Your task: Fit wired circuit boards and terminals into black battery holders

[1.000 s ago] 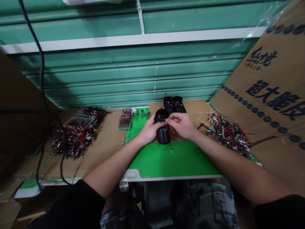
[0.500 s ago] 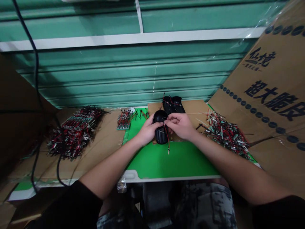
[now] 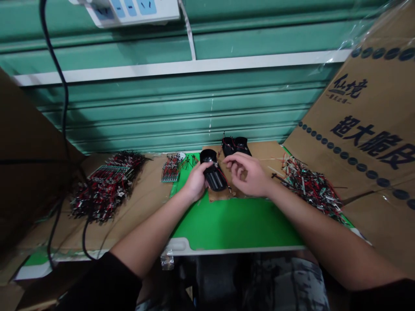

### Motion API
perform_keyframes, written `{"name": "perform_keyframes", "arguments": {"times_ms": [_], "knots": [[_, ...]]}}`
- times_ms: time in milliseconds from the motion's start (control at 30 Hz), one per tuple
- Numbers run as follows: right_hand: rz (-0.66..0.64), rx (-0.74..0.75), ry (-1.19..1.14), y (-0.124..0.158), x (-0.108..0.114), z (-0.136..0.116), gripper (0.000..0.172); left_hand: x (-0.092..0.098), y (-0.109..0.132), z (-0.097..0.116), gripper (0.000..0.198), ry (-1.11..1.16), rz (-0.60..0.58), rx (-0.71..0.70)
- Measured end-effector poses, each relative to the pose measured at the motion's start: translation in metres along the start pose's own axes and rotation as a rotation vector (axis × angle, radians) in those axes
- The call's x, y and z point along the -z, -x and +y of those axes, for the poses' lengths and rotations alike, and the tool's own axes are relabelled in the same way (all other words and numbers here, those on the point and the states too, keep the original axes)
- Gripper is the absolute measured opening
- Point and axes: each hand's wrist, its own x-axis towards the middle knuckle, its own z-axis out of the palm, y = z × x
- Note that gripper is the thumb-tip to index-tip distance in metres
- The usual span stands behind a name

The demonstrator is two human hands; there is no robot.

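Observation:
My left hand (image 3: 196, 180) grips a black plastic housing (image 3: 216, 180) by its left side, the thumb lying over its middle. The housing has a round hollow at the far end and a ribbed part at the near end. A thin red and black wire lead (image 3: 224, 176) runs from its middle down past its right side. My right hand (image 3: 247, 173) hovers just right of the housing, apart from it, with fingers loosely curled and nothing visible in them. Behind it, two more black housings (image 3: 236, 146) with red wires lie on a cardboard sheet (image 3: 262, 151).
Wired circuit boards heap up at the left (image 3: 103, 185), with a smaller wired board (image 3: 170, 169) nearer the middle. A tangle of wired parts (image 3: 311, 188) lies at the right. Black cables (image 3: 65, 108) hang at the left. A cardboard box (image 3: 366, 129) walls the right; a power strip (image 3: 132, 11) hangs above.
My right hand has come off the housing and moved right, its fingers loosening. My left hand has shifted the housing left and tilted it. The camera view has tipped up slightly.

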Motion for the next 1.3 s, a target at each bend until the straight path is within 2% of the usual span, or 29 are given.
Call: {"name": "perform_keyframes", "arguments": {"times_ms": [100,167,267,333,500,600,733,1000,1133,1300], "knots": [[-0.141,0.104,0.012,0.004,0.004,-0.009,0.056,0.001,-0.001,0.003,0.041,0.026,0.015,0.019],[-0.154,0.126,0.023,0.006,0.002,-0.012,0.055,0.0,-0.001,0.003,0.043,0.024,0.012,0.002],[-0.067,0.104,-0.019,0.007,-0.005,-0.012,0.031,-0.001,0.0,0.003,0.043,0.022,-0.002,-0.003],[-0.006,0.046,-0.078,0.005,-0.008,-0.011,0.025,-0.001,0.0,0.002,0.041,0.02,0.0,-0.001],[0.172,-0.195,-0.302,-0.002,-0.007,-0.006,0.039,-0.001,0.004,0.003,0.037,-0.018,-0.033,-0.041],[0.229,-0.23,-0.366,-0.006,-0.006,-0.003,0.043,-0.002,0.007,0.001,0.041,-0.053,-0.143,-0.041],[0.214,-0.238,-0.368,-0.007,-0.006,-0.002,0.044,-0.003,0.008,-0.008,0.043,-0.125,-0.216,-0.033],[0.249,-0.069,-0.047,-0.005,-0.006,0.004,0.02,0.001,0.009,-0.016,0.05,-0.186,-0.352,0.082],[0.242,0.06,0.028,-0.005,-0.006,0.009,0.016,0.003,0.006,-0.017,0.05,-0.133,-0.415,0.122],[0.26,0.145,0.092,-0.003,-0.007,0.014,0.013,0.007,0.003,-0.02,0.042,-0.064,-0.456,0.166]]}}
